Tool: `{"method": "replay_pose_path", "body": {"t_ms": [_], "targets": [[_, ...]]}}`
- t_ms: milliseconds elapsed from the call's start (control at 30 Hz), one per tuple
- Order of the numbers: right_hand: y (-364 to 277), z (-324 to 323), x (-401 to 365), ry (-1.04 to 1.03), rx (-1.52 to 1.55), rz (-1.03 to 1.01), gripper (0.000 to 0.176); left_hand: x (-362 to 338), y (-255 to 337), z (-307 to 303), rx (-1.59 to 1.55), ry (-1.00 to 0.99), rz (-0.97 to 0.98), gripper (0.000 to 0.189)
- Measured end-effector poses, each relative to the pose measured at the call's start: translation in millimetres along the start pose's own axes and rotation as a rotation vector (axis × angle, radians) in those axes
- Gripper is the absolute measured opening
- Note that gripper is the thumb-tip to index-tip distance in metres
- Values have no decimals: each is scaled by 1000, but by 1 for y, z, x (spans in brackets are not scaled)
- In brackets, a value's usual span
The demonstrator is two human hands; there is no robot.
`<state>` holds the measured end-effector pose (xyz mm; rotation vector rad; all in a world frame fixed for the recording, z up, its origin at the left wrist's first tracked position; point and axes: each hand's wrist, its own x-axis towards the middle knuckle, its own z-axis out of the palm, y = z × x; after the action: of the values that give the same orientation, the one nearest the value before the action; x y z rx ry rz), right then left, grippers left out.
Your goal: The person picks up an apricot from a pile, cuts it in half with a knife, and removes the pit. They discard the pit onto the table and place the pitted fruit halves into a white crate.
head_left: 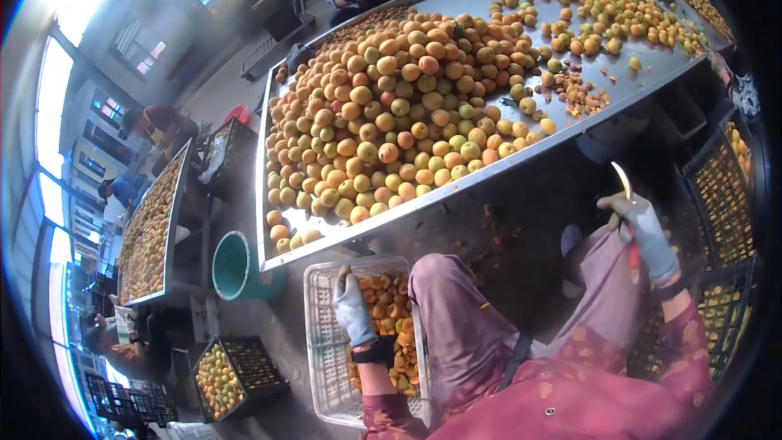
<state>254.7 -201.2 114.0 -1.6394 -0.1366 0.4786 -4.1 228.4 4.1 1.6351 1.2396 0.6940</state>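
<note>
Your right hand (643, 232) grips 1 knife (624, 179), blade up, above your right knee. Your left hand (352, 308), fingers extended, is over 1 white basket (322, 342) of cut fruit (395, 318) beside your left leg; whether it grasps a piece, you cannot tell. Whole fruit (391, 114) lies heaped on the metal table (366, 232) ahead.
</note>
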Motion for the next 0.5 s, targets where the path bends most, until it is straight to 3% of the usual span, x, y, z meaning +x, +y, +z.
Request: {"method": "replay_pose_path", "body": {"t_ms": [67,200,300,333,400,433,500], "targets": [[14,-5,-11,25,-60,5,24,15,16,8,-104,-26,133,32],[44,-7,-29,121,-149,45,23,25,73,20,-23,-53,190,32],[65,-8,-32,196,-163,-51,25,76,53,26,331,27,497,30],[66,-8,-31,199,-162,-49,25,91,54,28,332,24,499,30],[67,-10,-29,200,-122,-76,27,122,53,31,634,43,617,31],[68,-9,-28,201,-124,-75,27,153,31,35,637,94,743,33],[69,-5,-24,251,-139,-167,28,175,34,43,630,109,727,35]]}}
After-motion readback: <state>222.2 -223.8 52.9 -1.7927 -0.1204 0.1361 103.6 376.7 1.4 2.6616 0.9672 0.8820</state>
